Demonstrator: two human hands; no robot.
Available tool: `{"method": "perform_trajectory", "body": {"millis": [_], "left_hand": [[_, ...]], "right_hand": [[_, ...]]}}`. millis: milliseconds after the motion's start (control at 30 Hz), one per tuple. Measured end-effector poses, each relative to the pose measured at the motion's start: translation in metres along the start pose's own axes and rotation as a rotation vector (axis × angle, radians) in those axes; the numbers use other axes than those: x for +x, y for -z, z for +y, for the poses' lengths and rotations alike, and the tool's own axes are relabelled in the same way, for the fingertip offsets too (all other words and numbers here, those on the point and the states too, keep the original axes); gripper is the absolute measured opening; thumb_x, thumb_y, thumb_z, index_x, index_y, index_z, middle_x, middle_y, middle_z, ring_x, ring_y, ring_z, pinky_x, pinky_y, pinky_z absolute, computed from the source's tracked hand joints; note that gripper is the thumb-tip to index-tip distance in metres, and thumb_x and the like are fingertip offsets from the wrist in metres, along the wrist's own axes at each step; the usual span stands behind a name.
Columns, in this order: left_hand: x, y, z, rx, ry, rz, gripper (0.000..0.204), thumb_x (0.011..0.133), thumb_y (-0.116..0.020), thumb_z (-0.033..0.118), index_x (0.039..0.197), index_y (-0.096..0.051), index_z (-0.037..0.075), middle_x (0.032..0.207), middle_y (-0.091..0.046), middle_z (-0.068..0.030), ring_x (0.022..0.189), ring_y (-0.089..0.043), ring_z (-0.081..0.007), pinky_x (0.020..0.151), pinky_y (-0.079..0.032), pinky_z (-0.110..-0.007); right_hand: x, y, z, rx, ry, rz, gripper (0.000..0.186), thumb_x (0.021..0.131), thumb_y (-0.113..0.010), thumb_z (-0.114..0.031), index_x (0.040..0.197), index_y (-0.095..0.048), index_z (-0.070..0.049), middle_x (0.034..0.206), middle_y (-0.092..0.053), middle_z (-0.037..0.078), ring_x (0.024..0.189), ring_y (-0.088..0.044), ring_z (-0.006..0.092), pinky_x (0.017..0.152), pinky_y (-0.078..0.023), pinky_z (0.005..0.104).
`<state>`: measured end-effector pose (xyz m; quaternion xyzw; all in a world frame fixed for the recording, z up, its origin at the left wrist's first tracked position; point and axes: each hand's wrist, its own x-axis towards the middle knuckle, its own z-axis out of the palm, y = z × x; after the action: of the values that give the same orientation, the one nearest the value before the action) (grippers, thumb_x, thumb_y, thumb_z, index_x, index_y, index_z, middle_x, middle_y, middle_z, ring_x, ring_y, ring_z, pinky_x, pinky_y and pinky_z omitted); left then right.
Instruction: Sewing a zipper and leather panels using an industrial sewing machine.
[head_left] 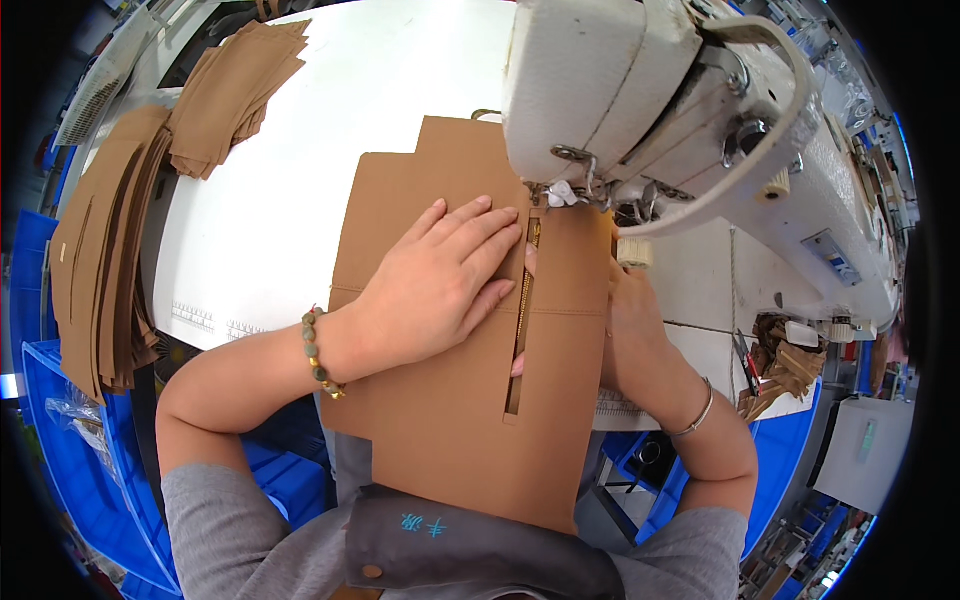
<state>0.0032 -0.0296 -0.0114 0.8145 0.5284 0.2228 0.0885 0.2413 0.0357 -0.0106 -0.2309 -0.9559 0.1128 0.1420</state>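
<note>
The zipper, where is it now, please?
In the head view, the zipper shows through the slot in the brown panel, right of the left hand, near the sewing machine.

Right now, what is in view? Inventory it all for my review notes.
Panel: one, brown, from under the machine head toward the lap
Zipper: one, gold-toned teeth, in the panel's slot
Sewing machine: one, white, upper right
Table: one, white, beneath the machine
Stacked pieces: two stacks, brown, upper left and left
Scraps: one pile, brown, right
Bins: several, blue, both sides
Apron: one, dark grey, bottom
Bracelets: two, green-gold left, silver right
Background clutter: too small to count, rim
Sleeves: two, grey, lower corners
Left hand: one, bare, flat on the panel
Right hand: one, bare, panel's right edge, partly hidden
</note>
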Motion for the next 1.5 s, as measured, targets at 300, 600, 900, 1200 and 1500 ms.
{"method": "perform_trajectory", "body": {"millis": [300, 600, 900, 1200, 1500], "left_hand": [[-0.002, -0.008, -0.003, 0.045, -0.016, 0.007, 0.05, 0.101, -0.063, 0.02, 0.147, -0.055, 0.003, 0.152, -0.055, -0.0136, 0.144, -0.048, -0.0363, 0.12, -0.037, -0.057], [-0.004, -0.008, -0.006, 0.051, -0.054, -0.037, 0.049, 0.1, -0.062, 0.014, 0.146, -0.056, 0.003, 0.155, -0.053, -0.0122, 0.145, -0.047, -0.037, 0.118, -0.037, -0.059], [-0.001, -0.006, -0.012, 0.049, -0.1, -0.05, 0.05, 0.097, -0.063, 0.011, 0.146, -0.057, 0.004, 0.156, -0.053, -0.0113, 0.146, -0.046, -0.0363, 0.118, -0.038, -0.059], [0.0, -0.006, -0.012, 0.049, -0.11, -0.049, 0.05, 0.096, -0.063, 0.01, 0.145, -0.057, 0.004, 0.155, -0.054, -0.0105, 0.145, -0.048, -0.0348, 0.117, -0.039, -0.058], [0.007, -0.002, -0.012, 0.189, -0.156, -0.032, 0.043, 0.097, -0.063, 0.012, 0.139, -0.061, 0.005, 0.147, -0.06, -0.0076, 0.137, -0.054, -0.0299, 0.111, -0.045, -0.051]], "right_hand": [[0.002, 0.002, -0.004, 0.004, -0.033, -0.021, 0.097, 0.073, -0.075, -0.072, 0.139, -0.064, -0.003, 0.13, -0.071, 0.016, 0.123, -0.067, 0.032, 0.114, -0.036, 0.0662], [-0.001, -0.001, -0.001, 0.003, -0.003, 0.022, 0.082, 0.079, -0.077, -0.058, 0.138, -0.064, -0.003, 0.127, -0.072, 0.014, 0.121, -0.067, 0.0315, 0.112, -0.038, 0.0654], [-0.003, -0.006, 0.003, 0.015, 0.023, 0.068, 0.058, 0.085, -0.071, -0.03, 0.137, -0.064, -0.007, 0.124, -0.072, 0.011, 0.116, -0.067, 0.0299, 0.114, -0.035, 0.0656], [-0.004, -0.008, 0.004, 0.003, 0.043, 0.067, 0.056, 0.086, -0.071, -0.029, 0.137, -0.064, -0.006, 0.125, -0.071, 0.013, 0.12, -0.065, 0.0321, 0.116, -0.033, 0.0656], [-0.005, -0.006, 0.003, 0.026, 0.018, 0.042, 0.063, 0.085, -0.072, -0.033, 0.14, -0.061, -0.005, 0.13, -0.069, 0.014, 0.123, -0.064, 0.0333, 0.117, -0.033, 0.0649]]}}
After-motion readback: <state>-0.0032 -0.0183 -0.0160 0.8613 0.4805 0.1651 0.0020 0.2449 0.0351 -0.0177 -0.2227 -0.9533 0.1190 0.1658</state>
